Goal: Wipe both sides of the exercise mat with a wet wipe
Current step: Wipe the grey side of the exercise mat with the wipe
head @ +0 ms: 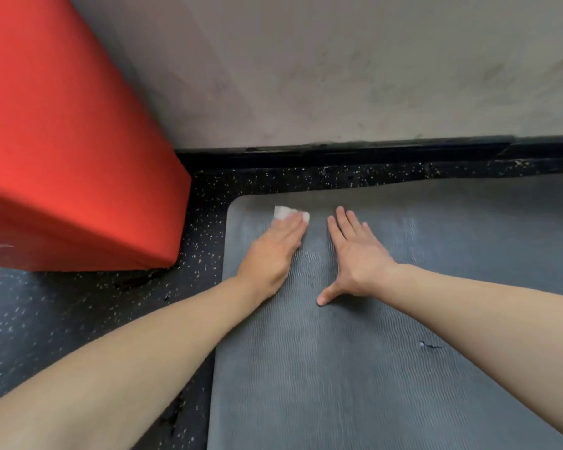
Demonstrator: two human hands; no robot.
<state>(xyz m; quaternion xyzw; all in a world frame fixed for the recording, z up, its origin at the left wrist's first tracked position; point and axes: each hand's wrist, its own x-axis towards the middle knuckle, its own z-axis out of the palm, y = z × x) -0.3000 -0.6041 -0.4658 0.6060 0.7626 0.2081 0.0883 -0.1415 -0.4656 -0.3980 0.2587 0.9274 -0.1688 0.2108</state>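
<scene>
The grey mat (371, 368) lies flat under both hands, one side up. The right hand (358, 254), fingers straight, braces it; the left hand (273, 251) presses the white wipe (281, 212) flat near the far corner. Judging by this, the underside remains. No containers show.

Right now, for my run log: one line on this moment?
left hand presses wet wipe | right hand flat | exercise mat
</scene>
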